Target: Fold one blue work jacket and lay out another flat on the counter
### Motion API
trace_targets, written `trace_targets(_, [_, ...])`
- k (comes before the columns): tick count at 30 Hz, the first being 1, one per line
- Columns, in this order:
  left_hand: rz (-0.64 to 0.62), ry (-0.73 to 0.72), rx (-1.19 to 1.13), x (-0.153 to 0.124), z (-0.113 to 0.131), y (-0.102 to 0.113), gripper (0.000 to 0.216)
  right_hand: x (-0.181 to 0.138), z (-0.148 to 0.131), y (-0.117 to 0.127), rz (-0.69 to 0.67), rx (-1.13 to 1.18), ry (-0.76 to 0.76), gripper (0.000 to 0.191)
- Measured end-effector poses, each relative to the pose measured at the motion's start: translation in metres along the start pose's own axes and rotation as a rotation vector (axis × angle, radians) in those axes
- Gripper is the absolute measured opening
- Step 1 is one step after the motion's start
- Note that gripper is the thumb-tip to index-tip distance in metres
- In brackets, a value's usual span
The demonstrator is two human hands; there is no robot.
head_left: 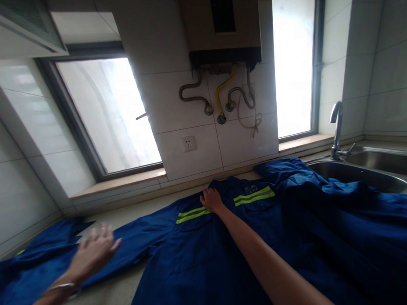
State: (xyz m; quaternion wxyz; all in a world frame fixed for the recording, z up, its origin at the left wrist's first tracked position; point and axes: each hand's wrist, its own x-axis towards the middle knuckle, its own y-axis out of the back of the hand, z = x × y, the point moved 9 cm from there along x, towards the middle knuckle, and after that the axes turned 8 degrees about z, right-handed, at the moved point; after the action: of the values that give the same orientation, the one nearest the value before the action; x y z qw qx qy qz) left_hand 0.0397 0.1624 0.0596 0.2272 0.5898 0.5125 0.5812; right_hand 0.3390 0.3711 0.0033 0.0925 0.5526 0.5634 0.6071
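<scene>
Here, a dark blue work jacket with yellow-green reflective stripes lies spread front-up on a pale kitchen counter, its collar end toward the tiled wall and its body running back toward the viewer. The right hand reaches far forward, arm stretched across the cloth, and rests at the collar between the two chest stripes; its fingers look curled onto the fabric, as if pressing or gathering it, though whether they pinch a fold cannot be told. The left hand is blurred, palm down with fingers loosely spread, over the jacket's sleeve, which stretches out flat to the left; whether it touches the sleeve cannot be told. A bracelet circles that wrist. The flat hands suit a garment being kept smooth on the surface. On the right, more blue cloth lies bunched and drapes against the rim of a steel sink, so that side has little room; a tap stands behind it. Behind the counter are two bright windows, a wall socket, and a water heater with looping hoses above.
</scene>
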Motion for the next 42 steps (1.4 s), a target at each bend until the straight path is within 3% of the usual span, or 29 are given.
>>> trace_targets(4, [-0.145, -0.299, -0.143, -0.002, 0.104, -0.037, 0.064, -0.008, -0.007, 0.026, 0.035, 0.002, 0.081, 0.039])
trace_targets(7, [-0.253, -0.386, -0.241, -0.027, 0.142, -0.049, 0.062, -0.023, 0.009, 0.044, 0.007, -0.004, 0.122, 0.04])
trace_targets(11, [-0.292, -0.321, -0.302, -0.051, 0.142, -0.046, 0.062, -0.057, 0.056, 0.058, -0.172, -0.051, 0.106, 0.054])
trace_targets(14, [-0.335, -0.287, -0.282, -0.054, 0.139, -0.044, 0.059, -0.084, 0.098, 0.061, -0.338, -0.074, -0.043, 0.063])
trace_targets(17, [-0.315, -0.296, -0.2, -0.054, 0.144, -0.033, 0.055, -0.101, 0.12, 0.063, -0.398, -0.049, -0.157, 0.064])
trace_targets(21, [-0.148, -0.406, -0.121, -0.081, 0.169, 0.009, 0.051, -0.104, 0.121, 0.064, -0.36, -0.049, -0.168, 0.06])
trace_targets(25, [-0.278, -0.631, -0.352, -0.152, 0.198, 0.048, 0.053, -0.103, 0.119, 0.064, -0.349, -0.05, -0.163, 0.058])
trace_targets(29, [-0.357, -0.634, -0.438, -0.188, 0.185, 0.067, 0.055, -0.102, 0.117, 0.07, -0.312, -0.044, -0.145, 0.054])
trace_targets(32, [-0.374, -0.617, -0.444, -0.191, 0.174, 0.064, 0.056, -0.1, 0.114, 0.08, -0.243, -0.032, -0.15, 0.05])
trace_targets(35, [-0.372, -0.556, -0.423, -0.183, 0.18, 0.06, 0.052, -0.099, 0.105, 0.096, -0.146, -0.014, -0.137, 0.046])
trace_targets(39, [-0.244, -0.59, -0.418, -0.165, 0.223, 0.076, 0.049, -0.101, 0.087, 0.122, -0.066, -0.011, -0.073, 0.042])
trace_targets(42, [-0.143, -0.668, -0.43, -0.146, 0.262, 0.093, 0.049, -0.104, 0.09, 0.145, -0.066, -0.089, -0.081, 0.044])
